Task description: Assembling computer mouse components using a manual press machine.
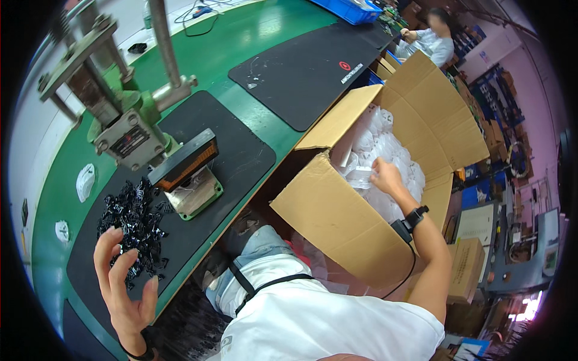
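My left hand (123, 289) is open, its fingers spread and curved, at the near edge of a pile of small glossy black plastic parts (135, 219). It holds nothing. The pile lies on a black mat (241, 150) beside a green and grey hand press (135, 138). On my right, my right hand (390, 178) reaches into a large open cardboard box (343, 225). Its fingers pinch a translucent white plastic piece (360, 177), whose exact kind I cannot make out. Crumpled translucent white plastic (382, 141) fills the box around it.
The press's lever (164, 45) rises above the green table (241, 111). Two white pieces (86, 182) lie at the table's left. A second black mat (301, 72) and a blue bin (352, 11) are farther off. Another person (433, 42) sits beyond the box. A cable hangs from my right wrist.
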`<state>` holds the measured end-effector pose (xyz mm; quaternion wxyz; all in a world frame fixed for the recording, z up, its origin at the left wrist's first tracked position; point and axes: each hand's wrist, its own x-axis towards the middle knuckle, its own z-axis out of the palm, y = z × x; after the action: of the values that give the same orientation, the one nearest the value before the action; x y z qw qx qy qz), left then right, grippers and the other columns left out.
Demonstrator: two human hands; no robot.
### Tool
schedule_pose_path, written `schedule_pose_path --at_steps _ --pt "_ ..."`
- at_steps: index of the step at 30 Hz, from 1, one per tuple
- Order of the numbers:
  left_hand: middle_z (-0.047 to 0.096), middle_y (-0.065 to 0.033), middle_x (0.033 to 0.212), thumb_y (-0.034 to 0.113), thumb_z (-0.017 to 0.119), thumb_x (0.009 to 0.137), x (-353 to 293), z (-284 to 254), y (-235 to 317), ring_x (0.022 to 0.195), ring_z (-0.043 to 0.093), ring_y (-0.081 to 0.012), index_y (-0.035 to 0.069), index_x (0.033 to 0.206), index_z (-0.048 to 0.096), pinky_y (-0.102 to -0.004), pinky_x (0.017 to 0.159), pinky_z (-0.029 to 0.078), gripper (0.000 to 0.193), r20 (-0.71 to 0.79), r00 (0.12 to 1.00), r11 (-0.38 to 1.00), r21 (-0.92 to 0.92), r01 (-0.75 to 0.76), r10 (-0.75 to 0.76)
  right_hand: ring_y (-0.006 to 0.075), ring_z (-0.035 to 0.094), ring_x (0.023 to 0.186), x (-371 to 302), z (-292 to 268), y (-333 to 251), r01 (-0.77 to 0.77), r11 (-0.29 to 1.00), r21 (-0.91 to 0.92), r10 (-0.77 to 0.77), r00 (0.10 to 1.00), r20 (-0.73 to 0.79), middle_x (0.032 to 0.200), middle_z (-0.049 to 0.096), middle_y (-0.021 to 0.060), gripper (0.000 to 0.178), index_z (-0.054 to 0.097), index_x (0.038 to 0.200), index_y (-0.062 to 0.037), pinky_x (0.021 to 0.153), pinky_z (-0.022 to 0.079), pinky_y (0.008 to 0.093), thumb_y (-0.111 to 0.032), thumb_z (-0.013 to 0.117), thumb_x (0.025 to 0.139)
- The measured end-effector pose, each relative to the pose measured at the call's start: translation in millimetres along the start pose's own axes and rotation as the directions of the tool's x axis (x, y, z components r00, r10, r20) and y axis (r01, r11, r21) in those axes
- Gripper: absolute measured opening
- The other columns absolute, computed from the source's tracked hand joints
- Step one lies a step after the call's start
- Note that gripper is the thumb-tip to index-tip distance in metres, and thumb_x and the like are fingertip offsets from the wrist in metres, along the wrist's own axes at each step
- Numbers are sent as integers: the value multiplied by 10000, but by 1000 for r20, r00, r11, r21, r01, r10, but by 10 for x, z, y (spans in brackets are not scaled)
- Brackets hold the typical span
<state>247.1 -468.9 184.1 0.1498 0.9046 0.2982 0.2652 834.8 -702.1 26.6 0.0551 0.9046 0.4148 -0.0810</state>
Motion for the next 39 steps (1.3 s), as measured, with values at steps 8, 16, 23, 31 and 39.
schedule_pose_path --at_steps 8,16,23,31,39 --pt "689 -176 1027 99 674 738 -378 668 296 940 670 -295 -28 1015 640 -375 843 526 307 -23 950 789 -564 244 -311 232 602 647 -711 -1482 -1188 242 956 164 -28 634 -772 859 650 91 201 660 1006 -56 593 480 337 -48 674 805" --pt "500 -136 1349 295 636 915 -354 1472 407 1166 581 -239 32 1470 311 -325 782 568 695 392 918 20 -919 394 -56 220 676 741 -1424 -856 -2984 806 419 418 -556 592 -583 907 668 109 283 714 972 -46 618 566 318 65 718 711" --pt "469 -233 1400 127 466 989 -1215 1310 161 1038 662 -340 67 1529 163 -343 695 602 622 162 833 -141 -985 102 -528 176 670 854 -899 -464 -4044 369 -161 915 -877 373 -304 998 665 129 183 690 1031 23 717 552 278 -20 671 854" --pt "262 -257 1529 146 649 885 -1568 1497 163 1235 493 -514 169 1366 388 -406 754 583 549 26 862 -428 -875 -225 -506 343 624 833 -938 -24 -4875 910 243 335 -835 372 -406 971 568 117 296 603 1060 -66 738 525 429 -172 729 815" --pt "307 -261 1509 249 665 848 -1392 1468 119 1225 504 -479 192 1455 330 -463 884 521 695 106 862 -587 -772 -242 -495 240 600 668 -924 -74 -4721 795 264 546 -826 479 -298 791 582 83 245 573 984 -46 629 499 358 -27 693 772"
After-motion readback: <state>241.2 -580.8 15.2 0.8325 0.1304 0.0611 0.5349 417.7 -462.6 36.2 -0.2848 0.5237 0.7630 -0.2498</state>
